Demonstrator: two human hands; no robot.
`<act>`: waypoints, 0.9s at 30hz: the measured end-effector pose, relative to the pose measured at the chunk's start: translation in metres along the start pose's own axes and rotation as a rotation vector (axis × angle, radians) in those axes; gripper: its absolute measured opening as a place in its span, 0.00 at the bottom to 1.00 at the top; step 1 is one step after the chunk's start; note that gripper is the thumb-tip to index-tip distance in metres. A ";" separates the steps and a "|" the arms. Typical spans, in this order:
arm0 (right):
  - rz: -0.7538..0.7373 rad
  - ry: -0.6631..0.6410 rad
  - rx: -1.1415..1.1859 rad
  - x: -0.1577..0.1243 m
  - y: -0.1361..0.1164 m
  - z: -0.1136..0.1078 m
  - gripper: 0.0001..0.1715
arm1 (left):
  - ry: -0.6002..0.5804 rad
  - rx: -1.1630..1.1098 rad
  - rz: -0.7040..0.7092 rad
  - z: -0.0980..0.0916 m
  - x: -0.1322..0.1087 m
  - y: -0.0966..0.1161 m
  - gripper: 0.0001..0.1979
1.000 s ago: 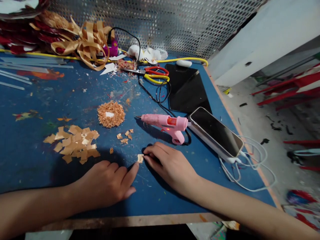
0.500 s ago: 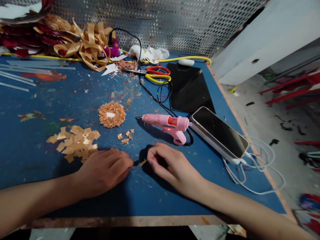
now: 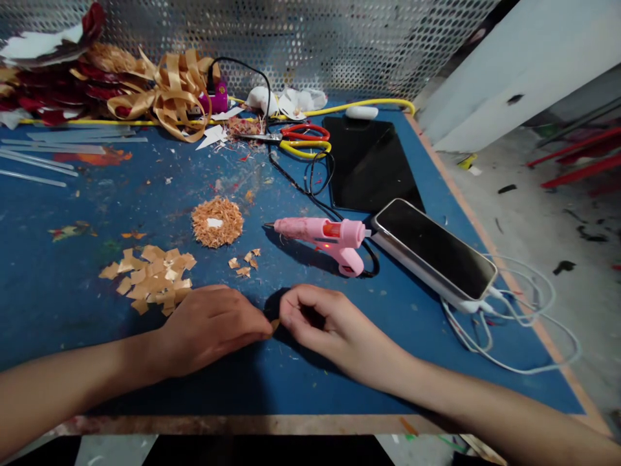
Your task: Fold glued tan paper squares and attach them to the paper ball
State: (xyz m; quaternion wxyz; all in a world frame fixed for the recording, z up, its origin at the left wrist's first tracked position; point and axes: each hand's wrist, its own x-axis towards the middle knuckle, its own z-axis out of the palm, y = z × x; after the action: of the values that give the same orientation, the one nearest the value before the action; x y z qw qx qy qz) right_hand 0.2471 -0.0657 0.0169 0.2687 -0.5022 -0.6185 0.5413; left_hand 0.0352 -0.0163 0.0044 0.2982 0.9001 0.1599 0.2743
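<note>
A small piece of gold ribbon (image 3: pixel 275 324) shows between my two hands, just above the blue table. My right hand (image 3: pixel 323 320) pinches it between thumb and forefinger. From the other side, the closed fingertips of my left hand (image 3: pixel 218 330) meet its edge; my left thumb is mostly hidden. Beyond my left hand lies a pile of cut gold ribbon squares (image 3: pixel 158 275), with a few crumpled bits (image 3: pixel 245 262) to its right. A round, shaggy tan disc (image 3: pixel 217 222) with a white centre sits farther back. The pink glue gun (image 3: pixel 320 233), its small light lit, lies beyond my right hand.
To the right are a phone (image 3: pixel 436 252) on a thick white block with white cables, and a black tablet (image 3: pixel 373 168). Scissors (image 3: pixel 303 141), a black cord and glue sticks (image 3: pixel 53 158) lie farther back. Gold ribbon loops (image 3: pixel 179 90) stand by the perforated metal panel (image 3: pixel 339 52).
My left hand has moved right, and its fingertips now reach the gold ribbon piece. My right hand has shifted slightly left and still pinches it. The view has shifted a little.
</note>
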 end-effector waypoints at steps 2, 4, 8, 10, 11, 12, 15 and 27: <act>0.001 0.002 -0.002 0.000 0.000 0.000 0.09 | -0.004 0.005 -0.001 0.001 0.001 0.001 0.05; 0.000 0.000 -0.006 0.001 0.000 0.001 0.09 | -0.001 0.014 -0.005 0.001 0.001 0.001 0.05; -0.010 0.003 -0.014 0.001 0.000 0.002 0.09 | 0.010 0.020 -0.013 0.002 0.001 0.001 0.07; -0.011 0.004 -0.020 0.000 0.000 0.002 0.09 | -0.011 0.010 -0.032 0.002 0.002 0.001 0.09; -0.009 0.006 -0.025 -0.001 0.000 0.002 0.09 | -0.022 -0.004 -0.045 0.002 0.003 0.001 0.09; -0.008 0.014 -0.026 -0.001 0.000 0.002 0.09 | -0.027 -0.027 -0.060 0.002 0.003 0.002 0.10; -0.027 0.100 0.032 -0.002 0.002 0.004 0.05 | 0.024 -0.115 -0.108 0.002 0.004 0.003 0.08; -0.492 0.363 0.065 -0.004 0.015 0.028 0.10 | 0.246 -0.198 -0.156 0.006 0.002 0.016 0.07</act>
State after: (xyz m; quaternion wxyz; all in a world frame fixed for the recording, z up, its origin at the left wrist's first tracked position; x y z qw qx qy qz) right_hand 0.2288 -0.0818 -0.0042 0.5137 -0.4170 -0.6457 0.3812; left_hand 0.0424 -0.0299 0.0115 0.3841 0.8108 0.2369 0.3728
